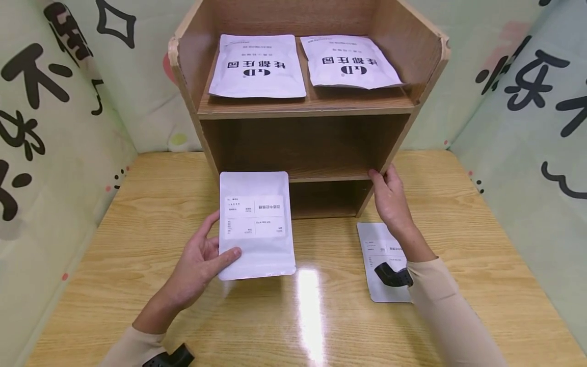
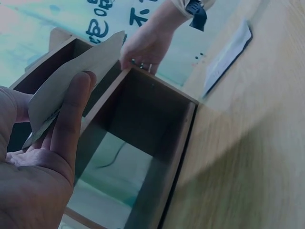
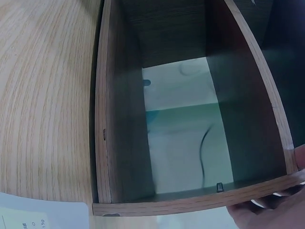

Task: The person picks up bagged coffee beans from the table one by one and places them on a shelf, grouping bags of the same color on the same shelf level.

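Observation:
My left hand holds a white flat pouch by its lower left side, with the thumb on the labelled front and the fingers behind. This pouch is raised in front of the lower part of a small wooden shelf. In the left wrist view the pouch is seen nearly edge-on between thumb and fingers. My right hand grips the shelf's right side panel at the height of the middle board, thumb in front. Its fingers curl round the outside of the panel in the right wrist view.
Two white pouches, one left and one right, lie on the upper board. Another pouch lies on the wooden table under my right forearm. Printed cloth walls surround the table on three sides.

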Motion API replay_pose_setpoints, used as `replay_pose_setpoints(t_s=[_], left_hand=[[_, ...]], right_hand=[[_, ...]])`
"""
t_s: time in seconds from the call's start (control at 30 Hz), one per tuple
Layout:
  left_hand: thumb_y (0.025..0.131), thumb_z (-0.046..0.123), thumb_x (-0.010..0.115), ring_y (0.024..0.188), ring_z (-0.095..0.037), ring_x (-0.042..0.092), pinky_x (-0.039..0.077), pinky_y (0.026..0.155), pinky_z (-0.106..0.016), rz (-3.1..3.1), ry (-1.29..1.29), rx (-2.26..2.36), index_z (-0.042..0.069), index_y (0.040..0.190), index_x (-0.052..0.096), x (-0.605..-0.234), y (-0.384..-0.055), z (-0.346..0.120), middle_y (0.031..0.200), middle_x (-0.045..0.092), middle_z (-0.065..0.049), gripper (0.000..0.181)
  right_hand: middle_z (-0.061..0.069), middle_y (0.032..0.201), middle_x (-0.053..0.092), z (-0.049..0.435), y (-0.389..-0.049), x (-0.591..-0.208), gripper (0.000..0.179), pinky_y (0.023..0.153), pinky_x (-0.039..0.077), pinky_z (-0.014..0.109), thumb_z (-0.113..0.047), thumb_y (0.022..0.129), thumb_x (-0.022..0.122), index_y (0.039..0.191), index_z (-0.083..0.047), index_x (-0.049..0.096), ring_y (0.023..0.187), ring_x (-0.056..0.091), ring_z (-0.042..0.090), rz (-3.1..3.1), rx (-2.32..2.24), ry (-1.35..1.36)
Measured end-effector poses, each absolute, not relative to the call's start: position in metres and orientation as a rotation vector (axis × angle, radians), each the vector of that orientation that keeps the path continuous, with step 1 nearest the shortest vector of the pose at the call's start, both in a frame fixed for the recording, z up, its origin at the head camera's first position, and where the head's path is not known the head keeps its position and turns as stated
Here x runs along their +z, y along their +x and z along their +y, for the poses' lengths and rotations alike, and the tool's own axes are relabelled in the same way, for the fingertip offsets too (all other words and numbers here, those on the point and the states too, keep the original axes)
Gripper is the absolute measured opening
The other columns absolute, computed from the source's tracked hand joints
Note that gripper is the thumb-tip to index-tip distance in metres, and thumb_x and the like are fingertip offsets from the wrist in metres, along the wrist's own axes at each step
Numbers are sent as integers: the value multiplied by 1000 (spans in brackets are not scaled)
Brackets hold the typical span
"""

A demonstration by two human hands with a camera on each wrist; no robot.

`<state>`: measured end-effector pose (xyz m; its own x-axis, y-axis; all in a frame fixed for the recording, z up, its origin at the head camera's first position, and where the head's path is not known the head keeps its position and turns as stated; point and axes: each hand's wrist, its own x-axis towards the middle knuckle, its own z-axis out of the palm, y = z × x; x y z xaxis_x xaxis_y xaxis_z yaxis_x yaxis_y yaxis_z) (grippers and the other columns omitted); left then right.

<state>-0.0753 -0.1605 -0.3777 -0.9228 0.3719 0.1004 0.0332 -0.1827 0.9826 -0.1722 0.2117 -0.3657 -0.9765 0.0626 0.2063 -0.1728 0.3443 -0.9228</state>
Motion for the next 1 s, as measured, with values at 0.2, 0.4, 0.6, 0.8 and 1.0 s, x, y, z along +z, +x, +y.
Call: replay_pose_setpoints(t_s=[0.2, 0.4, 0.6, 0.8, 1.0], left_hand=[[97, -11, 58, 95, -34, 72, 59, 77, -47, 1894, 510, 2183, 3, 159, 15, -369, -83, -160, 125, 61, -35, 76], [98, -11, 57, 96, -32, 72, 59, 78, -45, 1916, 523, 2196, 0, 159, 17, -361, -89, -158, 126, 61, -35, 75], [99, -9, 55, 97, -30, 73, 59, 79, -41, 1870, 479, 2258, -2, 158, 21, -359, -98, -155, 125, 63, -30, 68], [101, -8, 52, 98, -27, 73, 58, 82, -39, 1777, 371, 2332, -1, 158, 20, -361, -106, -153, 129, 63, -24, 67], [104, -1, 49, 101, -25, 72, 57, 84, -41, 1737, 274, 2411, 2, 159, 20, -360, -112, -148, 132, 61, -22, 62]], right_hand=[[19, 152, 39, 212, -172, -367, 53, 114, 31, 53, -27, 111, 34, 160, -9, 26, 138, 39, 32, -2399, 1682, 117], [19, 155, 36, 212, -171, -370, 54, 115, 29, 54, -28, 112, 31, 161, -10, 22, 140, 36, 33, -2405, 1661, 148], [18, 155, 36, 211, -171, -371, 53, 115, 28, 54, -27, 112, 32, 162, -11, 22, 142, 35, 33, -2386, 1662, 172], [18, 153, 38, 209, -171, -372, 52, 115, 30, 53, -28, 112, 33, 160, -9, 25, 140, 37, 31, -2369, 1666, 172], [18, 151, 41, 208, -171, -373, 51, 114, 31, 51, -28, 112, 34, 159, -8, 28, 140, 38, 30, -2353, 1671, 158]])
